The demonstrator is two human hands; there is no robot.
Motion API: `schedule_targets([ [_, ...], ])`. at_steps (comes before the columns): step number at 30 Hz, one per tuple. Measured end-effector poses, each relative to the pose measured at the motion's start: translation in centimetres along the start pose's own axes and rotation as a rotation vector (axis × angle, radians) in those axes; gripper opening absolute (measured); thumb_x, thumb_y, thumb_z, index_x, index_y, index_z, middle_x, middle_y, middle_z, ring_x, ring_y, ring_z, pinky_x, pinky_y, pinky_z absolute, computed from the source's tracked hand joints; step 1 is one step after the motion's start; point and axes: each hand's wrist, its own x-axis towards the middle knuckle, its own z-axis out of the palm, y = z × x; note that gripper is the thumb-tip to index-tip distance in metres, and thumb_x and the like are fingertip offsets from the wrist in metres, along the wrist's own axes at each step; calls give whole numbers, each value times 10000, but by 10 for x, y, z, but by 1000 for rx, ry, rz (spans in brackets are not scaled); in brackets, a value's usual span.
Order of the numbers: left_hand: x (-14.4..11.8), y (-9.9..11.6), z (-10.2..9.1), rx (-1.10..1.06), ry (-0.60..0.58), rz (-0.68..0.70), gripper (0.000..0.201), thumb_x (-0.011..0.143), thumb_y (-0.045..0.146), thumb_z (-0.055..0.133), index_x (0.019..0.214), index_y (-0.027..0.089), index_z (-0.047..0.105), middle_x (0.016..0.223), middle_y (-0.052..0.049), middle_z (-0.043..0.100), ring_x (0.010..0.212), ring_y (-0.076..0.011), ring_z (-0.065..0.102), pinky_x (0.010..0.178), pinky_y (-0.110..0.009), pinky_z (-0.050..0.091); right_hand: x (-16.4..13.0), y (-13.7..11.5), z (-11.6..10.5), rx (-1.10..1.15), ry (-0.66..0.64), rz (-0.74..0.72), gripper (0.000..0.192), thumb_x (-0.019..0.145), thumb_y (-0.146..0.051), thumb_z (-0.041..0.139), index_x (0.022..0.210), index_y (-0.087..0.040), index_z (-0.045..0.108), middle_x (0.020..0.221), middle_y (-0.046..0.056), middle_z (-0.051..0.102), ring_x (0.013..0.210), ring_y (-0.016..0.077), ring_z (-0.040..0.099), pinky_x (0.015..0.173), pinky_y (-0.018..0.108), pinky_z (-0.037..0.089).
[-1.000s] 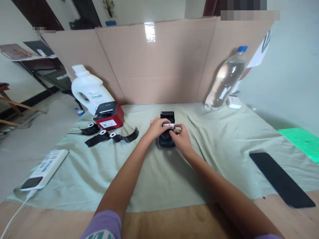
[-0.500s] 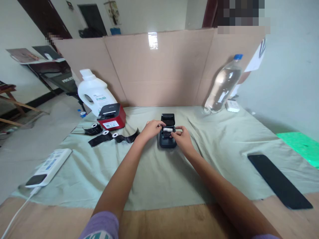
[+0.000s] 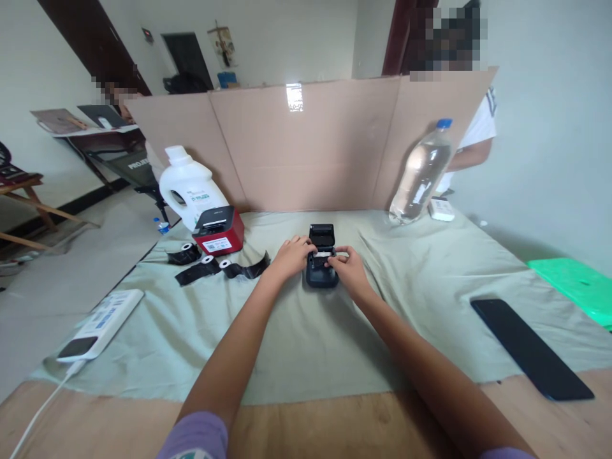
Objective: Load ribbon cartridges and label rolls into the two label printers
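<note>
Green cloth (image 3: 296, 331) mid-table: both hands pinch white roll (image 3: 324, 255) in black printer (image 3: 321, 262); left hand (image 3: 292, 255), right hand (image 3: 349, 266). Seat roll square w/ lid open.

1. Pale walls (image 3: 549, 159) all round, evenly daylit.
2. Dark door (image 3: 189, 57) at the back, brown door frame (image 3: 95, 44) at left.
3. Cardboard screen (image 3: 310, 153) upright across the table's far edge, with a bright glare patch on top.
4. Grey floor (image 3: 71, 268) at left, with wooden furniture (image 3: 23, 197).
5. Cluttered desk (image 3: 90, 137) behind.
</note>
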Motion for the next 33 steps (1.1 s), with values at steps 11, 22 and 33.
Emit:
schedule_targets([
  [11,-4,3,-33,-167,94,107,220,905,278,561,980,258,766,982,-35,693,959,-211,625,855,-319,431,36,3,-10,-59,42,-215,387,786,-489,611,1035,-195,586,953,122,765,884,244,680,840,404,503],
  [22,-3,9,-39,-131,124,113,171,898,255,622,943,252,787,906,-21,696,819,-165,628,739,-272,413,64,28,-27,-256,-145,-346,605,897,-539,533,1422,-239,526,1417,104,568,1126,245,578,1036,437,443],
  [33,-2,2,-38,-278,70,73,222,919,352,584,891,236,772,892,-23,676,794,-165,608,723,-270,437,55,28,-26,-242,-219,-200,406,773,-446,656,1116,-233,701,1048,39,710,856,194,606,860,373,506],
])
